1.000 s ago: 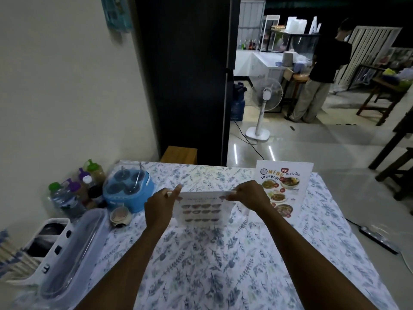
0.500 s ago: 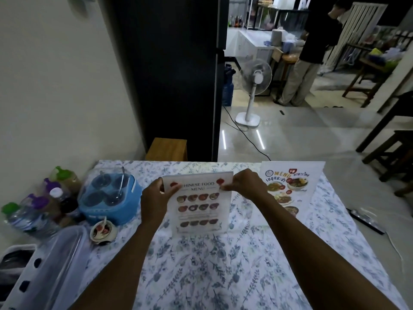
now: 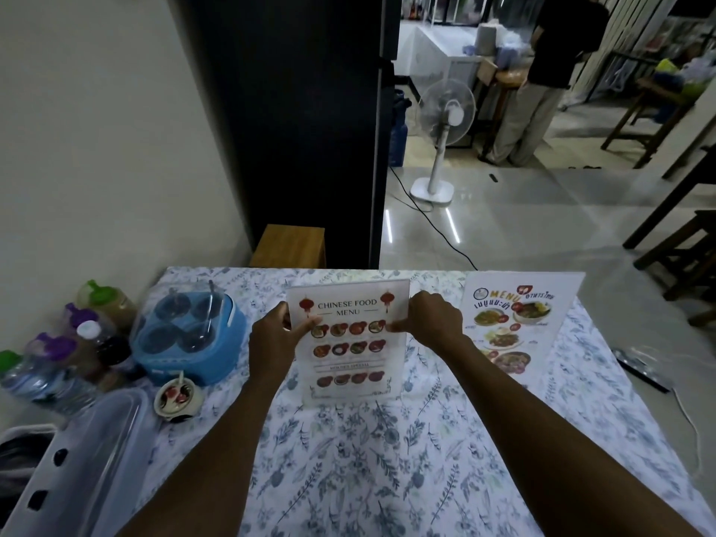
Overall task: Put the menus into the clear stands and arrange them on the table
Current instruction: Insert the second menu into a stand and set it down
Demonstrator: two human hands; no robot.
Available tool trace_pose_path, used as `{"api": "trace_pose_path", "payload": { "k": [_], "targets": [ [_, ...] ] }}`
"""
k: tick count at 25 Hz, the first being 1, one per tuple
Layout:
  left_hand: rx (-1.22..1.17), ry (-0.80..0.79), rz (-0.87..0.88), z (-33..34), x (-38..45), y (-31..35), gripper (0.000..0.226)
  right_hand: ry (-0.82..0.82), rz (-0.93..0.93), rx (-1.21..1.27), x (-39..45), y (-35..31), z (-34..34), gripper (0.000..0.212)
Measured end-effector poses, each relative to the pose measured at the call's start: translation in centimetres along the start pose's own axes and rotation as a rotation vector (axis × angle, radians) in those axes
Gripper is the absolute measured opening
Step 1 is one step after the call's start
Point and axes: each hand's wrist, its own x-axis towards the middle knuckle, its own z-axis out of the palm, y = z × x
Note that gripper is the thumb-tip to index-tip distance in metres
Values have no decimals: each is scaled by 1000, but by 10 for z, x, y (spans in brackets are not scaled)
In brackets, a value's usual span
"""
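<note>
A white "Chinese Food Menu" sheet sits inside a clear stand (image 3: 348, 356) that stands upright in the middle of the flower-patterned table (image 3: 372, 470). My left hand (image 3: 273, 341) grips the stand's left edge, thumb on the front. My right hand (image 3: 430, 323) pinches its right edge near the top. A second clear stand (image 3: 515, 323) with a colourful Thai menu stands upright to the right, apart from my hands.
At the left are a blue condiment caddy (image 3: 190, 339), a small sauce bowl (image 3: 178, 397), several bottles (image 3: 73, 346) and a clear lidded box (image 3: 89, 459). Beyond the table are a wooden stool (image 3: 288, 246), a fan (image 3: 445, 122) and a person (image 3: 542, 75).
The Chinese menu stand has gone from tilted flat to upright on the table, facing me. My hands slid from its top edge to its sides. The camera has tilted and moved closer.
</note>
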Motion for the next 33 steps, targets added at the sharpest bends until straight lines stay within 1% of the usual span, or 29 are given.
{"api": "trace_pose_path", "payload": {
  "k": [2, 5, 7, 8, 9, 11, 14, 16, 20, 23, 26, 28, 30, 31, 33],
  "targets": [
    [35, -35, -8, 3, -2, -10, 39, 5, -9, -10, -1, 0, 2, 53],
    [28, -132, -35, 13, -15, -32, 33, 11, -29, -56, -2, -2, 4, 57],
    [37, -184, -53, 13, -25, -38, 26, 20, -34, -65, -4, -2, 5, 57],
    [51, -217, -64, 13, -28, -39, 27, 23, -35, -64, -5, -2, 5, 56],
    [68, -246, -72, 13, -29, -40, 33, 22, -39, -60, -6, -2, 5, 55],
    [130, -326, -89, 11, -26, -48, 56, -10, -52, -55, -8, 1, 7, 53],
    [262, -478, -101, 6, -17, -56, 87, -10, -44, -70, -15, 11, 7, 60],
    [381, -570, -125, 0, -13, -54, 99, 8, -25, -77, -21, 20, 4, 62],
    [589, -665, -192, -6, -20, -43, 120, 49, -16, -31, -43, 50, 10, 59],
    [617, -706, -161, -4, -34, -33, 115, 69, 3, 7, -69, 81, 10, 54],
    [615, -707, -107, 8, -41, -22, 125, 93, 46, -43, -91, 109, 2, 51],
    [566, -708, -74, 21, -48, -7, 124, 128, 66, -39, -101, 121, -4, 51],
    [538, -698, 16, 35, -63, 19, 121, 136, 92, -15, -112, 132, -13, 49],
    [530, -705, 57, 44, -71, 32, 115, 138, 109, -7, -117, 138, -16, 47],
    [574, -719, 123, 65, -84, 56, 96, 159, 148, 19, -126, 153, -21, 45]
  ]
}}
